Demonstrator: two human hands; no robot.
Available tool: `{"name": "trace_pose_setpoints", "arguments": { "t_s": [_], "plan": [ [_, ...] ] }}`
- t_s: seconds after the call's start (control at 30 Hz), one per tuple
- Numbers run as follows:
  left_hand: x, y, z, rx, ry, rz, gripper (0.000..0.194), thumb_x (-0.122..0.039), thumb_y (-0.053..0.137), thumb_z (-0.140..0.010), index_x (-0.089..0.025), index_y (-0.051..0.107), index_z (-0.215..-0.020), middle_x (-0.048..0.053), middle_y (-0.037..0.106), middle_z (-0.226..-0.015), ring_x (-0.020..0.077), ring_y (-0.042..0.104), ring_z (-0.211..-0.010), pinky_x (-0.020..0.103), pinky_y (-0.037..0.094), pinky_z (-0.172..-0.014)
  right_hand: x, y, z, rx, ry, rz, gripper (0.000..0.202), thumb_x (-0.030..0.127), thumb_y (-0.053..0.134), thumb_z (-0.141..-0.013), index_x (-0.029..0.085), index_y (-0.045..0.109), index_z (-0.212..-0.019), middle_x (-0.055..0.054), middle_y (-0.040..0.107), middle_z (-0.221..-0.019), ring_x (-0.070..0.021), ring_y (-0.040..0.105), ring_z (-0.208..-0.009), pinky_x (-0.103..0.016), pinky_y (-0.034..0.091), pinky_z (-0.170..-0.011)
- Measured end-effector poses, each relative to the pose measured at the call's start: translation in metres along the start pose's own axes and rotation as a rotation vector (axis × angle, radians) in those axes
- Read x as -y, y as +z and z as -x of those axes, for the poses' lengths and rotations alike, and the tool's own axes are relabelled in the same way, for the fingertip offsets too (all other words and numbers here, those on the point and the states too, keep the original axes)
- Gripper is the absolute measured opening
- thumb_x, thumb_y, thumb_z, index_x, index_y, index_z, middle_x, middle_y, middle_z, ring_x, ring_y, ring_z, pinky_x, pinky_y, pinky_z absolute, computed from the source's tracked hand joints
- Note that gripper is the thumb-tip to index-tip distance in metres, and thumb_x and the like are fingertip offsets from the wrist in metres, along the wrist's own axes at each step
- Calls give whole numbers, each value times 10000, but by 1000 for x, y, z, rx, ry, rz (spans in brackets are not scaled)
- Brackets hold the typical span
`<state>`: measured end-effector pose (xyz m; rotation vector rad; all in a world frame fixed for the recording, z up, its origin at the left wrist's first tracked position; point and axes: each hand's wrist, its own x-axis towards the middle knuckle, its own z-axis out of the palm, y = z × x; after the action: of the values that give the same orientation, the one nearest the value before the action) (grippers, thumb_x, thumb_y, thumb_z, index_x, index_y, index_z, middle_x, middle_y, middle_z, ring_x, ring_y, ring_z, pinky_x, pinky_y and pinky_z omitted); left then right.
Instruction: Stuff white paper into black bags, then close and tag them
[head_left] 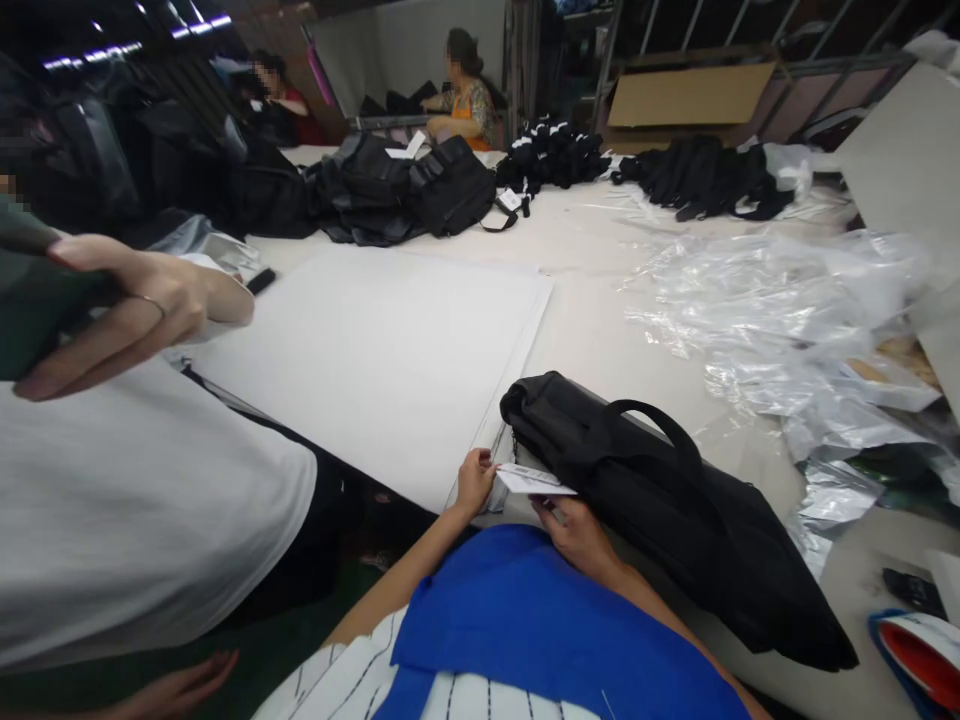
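Left hand [476, 482]: fingertips pressed together at left end of white card [534, 480], near table's [592, 240] front edge. Right hand [579, 538]: fingers pinching card's near side. Black bag [660, 500] lies right of card, along front edge. White sheets [367, 350] left, reaching front edge.

Hands [521, 500] at a white card [534, 481] beside a black bag [675, 500] on the table [592, 350].

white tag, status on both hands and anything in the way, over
Right hand holding white tag. Left hand at its left corner. Black bag right beside it; co-worker's hand off left.
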<state>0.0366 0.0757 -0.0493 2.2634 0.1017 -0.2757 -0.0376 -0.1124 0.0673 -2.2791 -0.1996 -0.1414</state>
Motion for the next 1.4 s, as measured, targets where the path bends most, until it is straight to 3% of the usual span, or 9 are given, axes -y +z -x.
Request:
{"name": "trace_pose_setpoints", "arguments": {
  "t_s": [0.17,0.37,0.5,0.57,0.63,0.7,0.8,1.07,1.4],
  "plan": [
    [-7,29,-44,114,8,38,632,-241,776,-734,-110,473,-1273,171,590,-1253,185,645,-1001,298,549,-822,-23,-1,-2,-249,-306,195,432,101,447,-971,224,532,-1376,-83,598,-1330,-226,573,-1218,-379,487,-1060],
    [-27,36,-78,273,46,-39,435,-223,718,-774,-125,560,-1168,88,709,-987,181,667,-822,304,534,-731,-6,-8,-33,-224,-412,493,554,46,431,-941,266,440,-1450,-70,438,-1490,-258,380,-1386,-496,339,-1156],
    [-22,24,-84,358,98,-154,142,-241,605,-847,-137,655,-929,62,712,-835,195,668,-803,305,515,-729,15,-19,-76,-118,-171,689,665,185,593,-919,136,301,-1514,-180,308,-1546,-352,242,-1436,-614,178,-1166],
    [-18,17,-85,405,132,-210,173,-240,533,-885,-148,671,-835,49,694,-732,189,670,-746,296,511,-720,20,-22,-101,-37,13,754,776,252,697,-857,63,300,-1497,-250,391,-1475,-386,342,-1367,-570,285,-1112],
    [-16,12,-86,417,178,-271,210,-217,488,-896,-164,680,-828,54,694,-737,195,672,-760,301,509,-745,20,-22,-121,88,161,787,649,285,727,-823,54,468,-1371,-236,587,-1260,-362,521,-1177,-468,434,-955],
    [-15,9,-86,390,224,-337,185,-181,495,-873,-174,680,-881,74,707,-834,220,672,-841,324,503,-797,17,-21,-131,232,209,792,328,282,691,-834,118,628,-1111,-148,680,-1014,-302,604,-973,-370,467,-774],
    [-11,9,-81,321,280,-413,213,-134,487,-858,-181,664,-967,94,702,-927,237,657,-890,345,499,-825,19,-29,-124,325,130,790,33,217,620,-852,196,629,-829,-53,678,-851,-235,620,-852,-306,414,-661],
    [-20,23,-66,80,502,-411,359,-104,316,-937,-151,649,-1062,126,662,-824,206,618,-766,339,505,-723,25,-103,-74,271,97,595,57,263,584,-882,267,629,-847,8,625,-767,-207,605,-730,-319,414,-625],
    [-99,4,-60,-293,971,-232,313,-61,371,-906,-160,615,-1076,52,642,-713,160,587,-653,317,426,-599,18,-204,-58,128,150,245,164,460,695,-846,319,706,-930,-15,697,-868,-240,665,-747,-324,549,-617]
  ]
}}
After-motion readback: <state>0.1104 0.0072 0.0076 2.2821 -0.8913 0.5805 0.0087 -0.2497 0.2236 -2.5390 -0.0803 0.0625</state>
